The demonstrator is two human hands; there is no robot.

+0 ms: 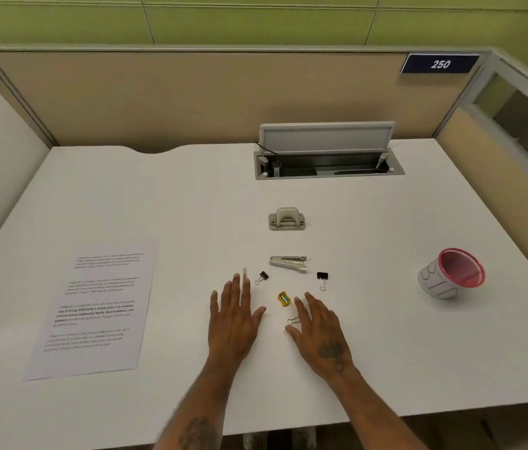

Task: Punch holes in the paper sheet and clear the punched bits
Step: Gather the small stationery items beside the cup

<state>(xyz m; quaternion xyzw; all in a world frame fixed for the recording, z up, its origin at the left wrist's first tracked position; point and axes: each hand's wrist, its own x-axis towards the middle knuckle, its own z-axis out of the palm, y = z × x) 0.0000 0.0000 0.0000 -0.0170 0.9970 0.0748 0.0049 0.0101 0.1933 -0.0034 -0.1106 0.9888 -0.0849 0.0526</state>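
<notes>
A printed paper sheet (94, 310) lies flat on the left part of the white desk (385, 336). A small grey hole punch (287, 219) stands farther back, near the desk's middle. My left hand (233, 319) hovers or rests flat, fingers straight, right of the sheet and well short of the punch. My right hand (317, 329) lies beside it with fingers relaxed, holding nothing; a wire clip handle (292, 320) shows just by its thumb.
A grey stapler (288, 263), two black binder clips (262, 277) (322, 278), a yellow sharpener (284, 299) and a pale stick (245, 277) lie around my hands. A pink-rimmed cup (450, 274) lies tipped at the right. An open cable box (327, 160) sits at the back.
</notes>
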